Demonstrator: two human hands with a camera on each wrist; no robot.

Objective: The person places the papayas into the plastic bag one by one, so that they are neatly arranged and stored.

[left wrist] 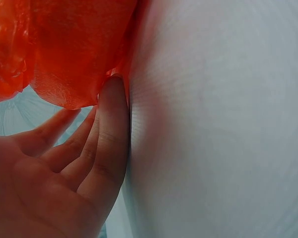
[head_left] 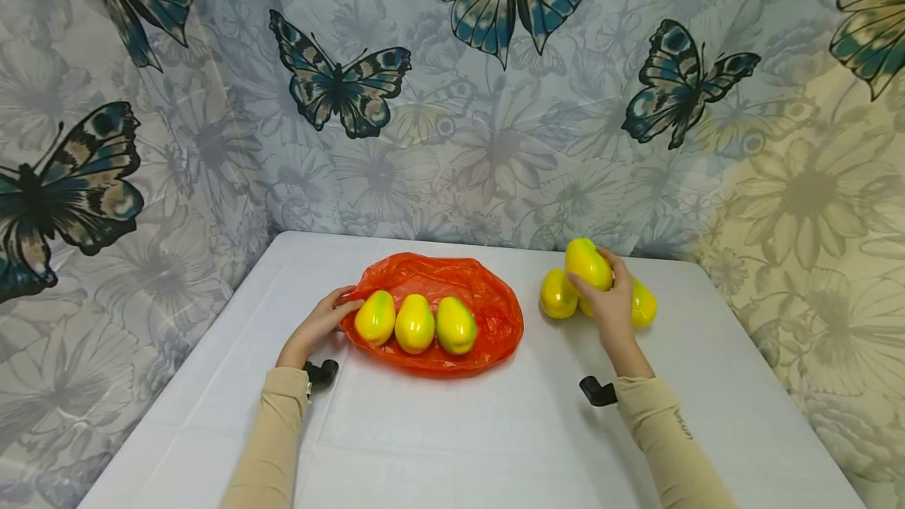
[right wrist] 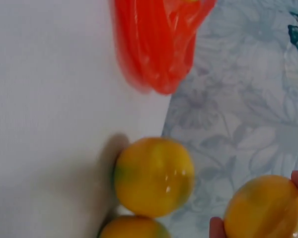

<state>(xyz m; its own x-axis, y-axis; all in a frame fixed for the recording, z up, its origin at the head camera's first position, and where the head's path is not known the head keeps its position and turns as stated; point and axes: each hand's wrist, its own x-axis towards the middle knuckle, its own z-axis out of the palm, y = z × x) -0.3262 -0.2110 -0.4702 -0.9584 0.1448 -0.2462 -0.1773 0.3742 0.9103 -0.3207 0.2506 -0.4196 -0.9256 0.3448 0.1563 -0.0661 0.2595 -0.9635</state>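
Observation:
In the head view my right hand (head_left: 610, 297) grips a glossy yellow mango (head_left: 587, 263) with a greenish tint, raised off the table. The right wrist view shows the same mango (right wrist: 266, 208) pinched between fingertips. Beneath it, a mango (head_left: 558, 294) lies to the left and another mango (head_left: 643, 305) to the right; part of one more shows behind the hand. A red plastic bag (head_left: 498, 328), spread open, holds three mangoes in a row, the middle mango (head_left: 415, 324) among them. My left hand (head_left: 324, 324) touches the bag's left side, its fingers (left wrist: 111, 114) extended against the plastic.
A white cloth covers the table (head_left: 438, 438). Behind and beside it hangs a floral curtain (head_left: 495, 155) printted with large butterflies. A black wrist camera (head_left: 322, 374) sits at the left wrist and another black camera (head_left: 598, 391) at the right.

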